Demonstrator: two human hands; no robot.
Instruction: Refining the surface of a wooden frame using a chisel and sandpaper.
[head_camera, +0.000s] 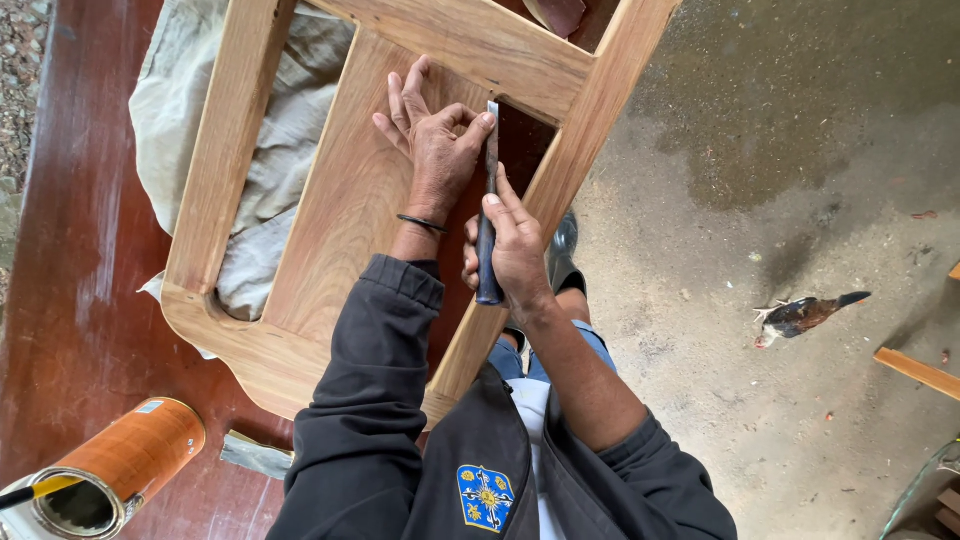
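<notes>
A light wooden frame (230, 140) with a centre panel (345, 200) lies on a dark red table. My right hand (515, 250) grips the dark handle of a chisel (489, 215), whose blade points away from me along the panel's right edge. My left hand (435, 140) rests flat on the panel, thumb and forefinger pressed against the chisel blade near its tip. A black band circles my left wrist.
A pale cloth (275, 120) lies under the frame. An orange tin (120, 465) with a brush in it stands at the lower left on the table (80, 250). A chicken (805, 315) stands on the concrete floor at right. A wooden strip (920, 372) lies at the right edge.
</notes>
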